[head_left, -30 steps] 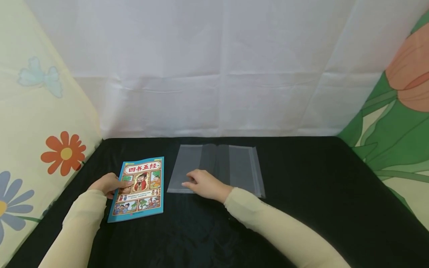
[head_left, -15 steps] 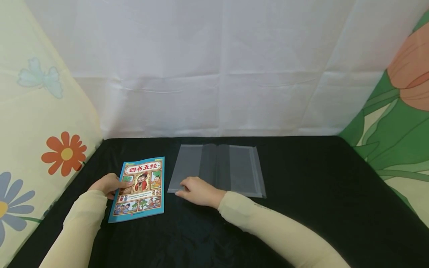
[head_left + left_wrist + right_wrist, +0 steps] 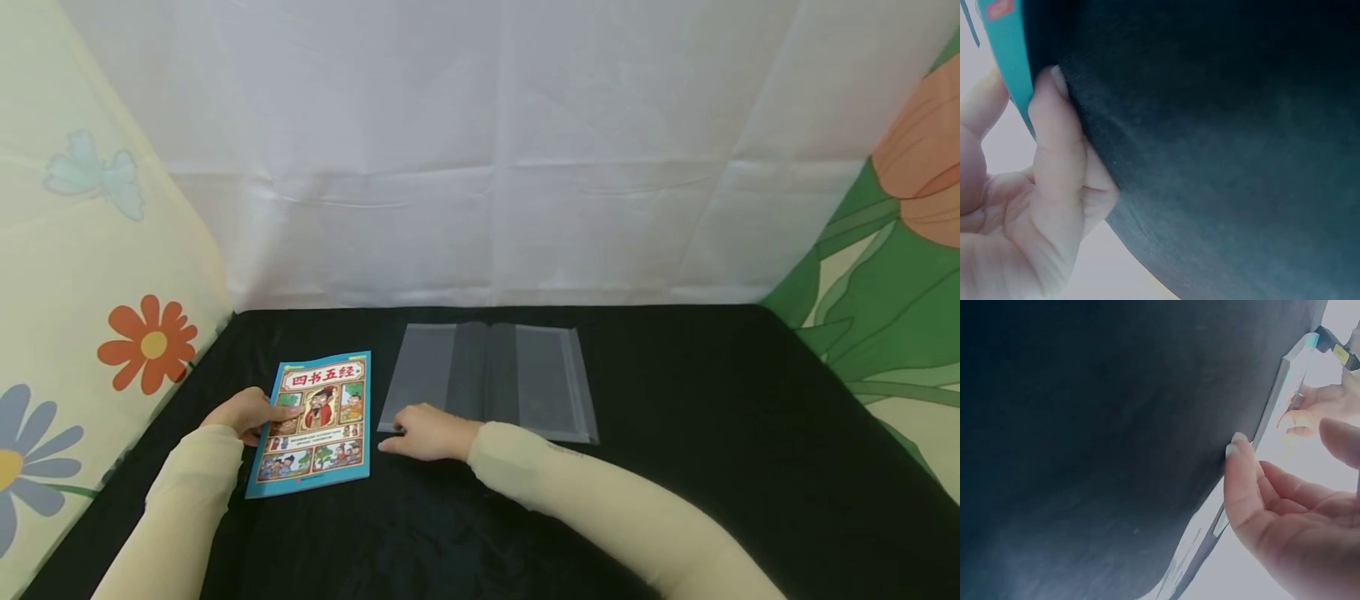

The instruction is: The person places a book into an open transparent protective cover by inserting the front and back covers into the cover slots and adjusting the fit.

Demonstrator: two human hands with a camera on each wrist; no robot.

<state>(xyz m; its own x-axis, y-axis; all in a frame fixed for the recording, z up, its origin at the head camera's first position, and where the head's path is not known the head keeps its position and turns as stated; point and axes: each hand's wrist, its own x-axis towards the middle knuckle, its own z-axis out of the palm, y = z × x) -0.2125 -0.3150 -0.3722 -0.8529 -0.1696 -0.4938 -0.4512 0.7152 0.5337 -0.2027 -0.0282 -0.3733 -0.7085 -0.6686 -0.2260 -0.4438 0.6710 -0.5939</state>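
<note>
In the head view, my left hand (image 3: 243, 411) grips the left edge of a blue-bordered illustrated book (image 3: 318, 421), thumb over the front cover. The left wrist view shows a strip of the book (image 3: 1013, 56) between thumb and fingers. A transparent plastic book cover (image 3: 551, 375) lies spread out to the right of the book. Over its near left corner is my right hand (image 3: 431, 435), thumb apart from the bent fingers. From the right wrist, the fingertips (image 3: 1238, 447) appear at the black cloth, nothing visibly pinched; whether they touch the plastic I cannot tell.
A black cloth (image 3: 697, 400) covers the table. White fabric (image 3: 487, 167) hangs behind it. Flower-patterned panels stand along the left side (image 3: 45, 250) and the right side (image 3: 900, 333).
My right hand has moved left and nearer along the plastic cover to its near left corner, and its thumb has spread from the fingers. The left hand and the book stay put.
</note>
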